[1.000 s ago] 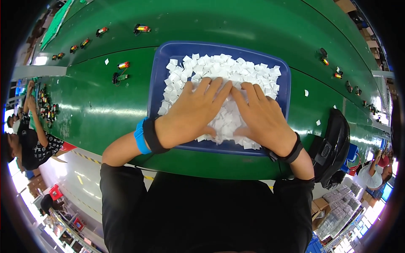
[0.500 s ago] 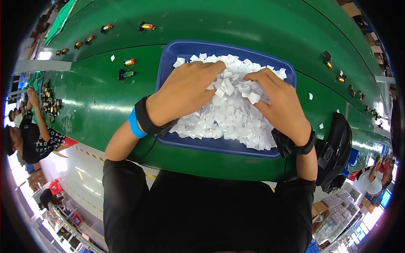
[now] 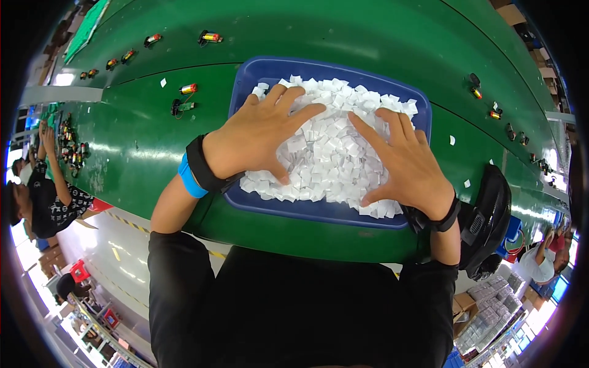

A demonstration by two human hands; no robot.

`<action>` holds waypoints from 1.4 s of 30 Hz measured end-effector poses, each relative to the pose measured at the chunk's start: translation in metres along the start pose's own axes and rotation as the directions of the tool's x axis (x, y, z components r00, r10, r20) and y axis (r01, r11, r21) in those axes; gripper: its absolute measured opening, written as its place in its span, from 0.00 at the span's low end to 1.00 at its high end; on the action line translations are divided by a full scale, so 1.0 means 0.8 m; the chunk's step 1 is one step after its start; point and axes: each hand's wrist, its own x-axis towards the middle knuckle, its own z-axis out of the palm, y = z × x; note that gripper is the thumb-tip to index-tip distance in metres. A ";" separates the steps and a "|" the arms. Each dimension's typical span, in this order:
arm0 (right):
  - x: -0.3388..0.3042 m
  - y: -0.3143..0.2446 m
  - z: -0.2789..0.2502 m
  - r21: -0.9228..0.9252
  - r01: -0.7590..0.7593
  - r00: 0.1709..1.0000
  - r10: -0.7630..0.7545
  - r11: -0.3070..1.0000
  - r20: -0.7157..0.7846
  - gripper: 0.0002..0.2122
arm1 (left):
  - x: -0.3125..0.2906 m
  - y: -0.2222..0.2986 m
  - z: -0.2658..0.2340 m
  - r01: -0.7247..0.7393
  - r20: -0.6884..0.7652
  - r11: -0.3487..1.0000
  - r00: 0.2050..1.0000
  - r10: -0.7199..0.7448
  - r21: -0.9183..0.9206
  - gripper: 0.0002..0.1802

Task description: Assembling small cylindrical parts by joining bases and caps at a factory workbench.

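A blue tray [image 3: 307, 211] in front of me holds a heap of small white paper pieces [image 3: 331, 147]. My left hand [image 3: 261, 132] is spread over the left part of the heap, thumb and fingers apart. Over the right part, my right hand [image 3: 405, 156] is likewise spread, its fingers apart. Both hands are at the paper and neither grips any of it; whether the fingertips touch the pieces is hard to tell. Each wrist wears a black strap, and a blue band [image 3: 191, 176] sits beside the left one.
Small components with red and yellow cylinders [image 3: 210, 38] lie on the green table [image 3: 147, 147], some near a circuit part [image 3: 183, 107]. A black bag [image 3: 491, 214] stands at the right edge. Loose paper scraps [image 3: 452, 140] lie about. Another person [image 3: 52, 196] works at the far left.
Both hands have let go of the paper pieces they were gathering at the middle. The fingers have spread, and the hands have moved apart, left and right.
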 end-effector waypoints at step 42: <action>0.009 -0.017 -0.012 0.233 0.190 0.967 -0.141 0.954 -0.211 0.26 | 0.003 0.012 -0.036 -0.158 -0.154 0.955 0.981 0.121 -0.253 0.18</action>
